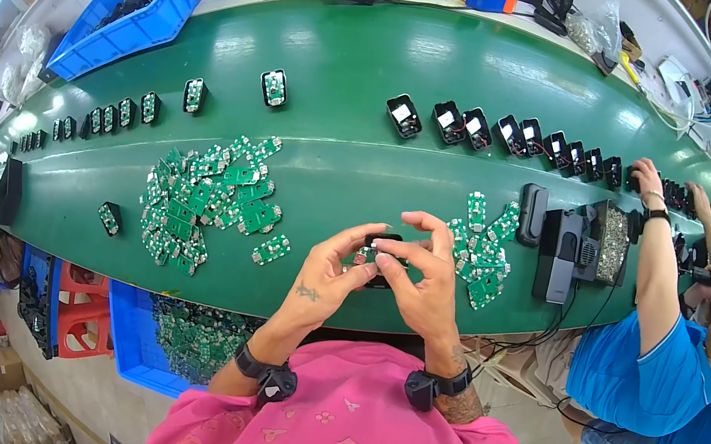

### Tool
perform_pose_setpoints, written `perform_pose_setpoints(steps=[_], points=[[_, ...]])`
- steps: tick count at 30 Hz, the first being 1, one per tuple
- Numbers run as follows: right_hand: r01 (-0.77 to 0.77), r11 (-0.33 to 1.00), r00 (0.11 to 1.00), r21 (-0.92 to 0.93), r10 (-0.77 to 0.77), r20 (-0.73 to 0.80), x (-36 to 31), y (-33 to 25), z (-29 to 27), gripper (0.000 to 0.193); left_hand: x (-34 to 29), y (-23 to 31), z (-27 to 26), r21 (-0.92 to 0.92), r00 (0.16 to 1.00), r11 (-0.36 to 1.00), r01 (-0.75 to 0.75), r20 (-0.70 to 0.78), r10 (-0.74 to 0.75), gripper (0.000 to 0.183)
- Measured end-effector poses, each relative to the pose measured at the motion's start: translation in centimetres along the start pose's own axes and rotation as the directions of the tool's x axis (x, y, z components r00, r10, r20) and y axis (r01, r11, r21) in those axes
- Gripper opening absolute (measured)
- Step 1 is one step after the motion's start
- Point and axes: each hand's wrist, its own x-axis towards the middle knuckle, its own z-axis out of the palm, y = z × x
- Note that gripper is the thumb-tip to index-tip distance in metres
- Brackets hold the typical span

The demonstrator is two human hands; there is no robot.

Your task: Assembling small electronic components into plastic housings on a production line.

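Both of my hands meet over the green bench near its front edge, around a small black plastic housing [385, 238]. My left hand [332, 267] grips the housing's left side, its fingers curled round it. From the right, my right hand [422, 281] closes on the same housing, thumb and fingertips pressing at its top. Small pale and reddish parts show inside, but my fingers hide most of it. Left of my hands lies a single green circuit board [271, 250], beside a large heap of circuit boards [192, 196]. Another pile of circuit boards [483, 251] lies to the right.
Black housings [404, 116] stand in a row along the back right; housings with boards [273, 88] line the left. Grey and black devices [559, 254] sit right. A blue crate [138, 11] stands back left, a blue bin [133, 345] below the bench. A co-worker [660, 354] works at right.
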Motion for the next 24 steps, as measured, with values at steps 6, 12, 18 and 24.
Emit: perform_pose_setpoints(steps=[6, 12, 18, 24], points=[[-0.074, 0.991, 0.994, 0.108, 0.064, 0.089, 0.1, 0.2, 0.0, 0.017, 0.0, -0.1, 0.1, -0.035, 0.998, 0.999, 0.036, 0.056, -0.034, 0.051], [0.023, 0.994, 0.997, 0.107, -0.031, 0.073, -0.5, -0.2, 0.4, 0.016, -0.1, -0.6, 0.5, -0.098, 1.0, 0.995, 0.014, 0.023, -0.011, 0.05], [0.184, 0.957, 0.96, -0.226, -0.224, -0.167, -0.7, -2.2, 1.1, 0.011, -0.4, -0.5, 0.8, -0.061, 0.981, 0.984, -0.169, -0.106, 0.162, 0.052], [0.197, 0.973, 0.96, -0.121, -0.217, -0.177, 0.0, -2.7, 2.1, 0.007, -0.7, 0.3, 0.9, 0.289, 0.887, 0.902, -0.321, -0.241, 0.393, 0.049]])
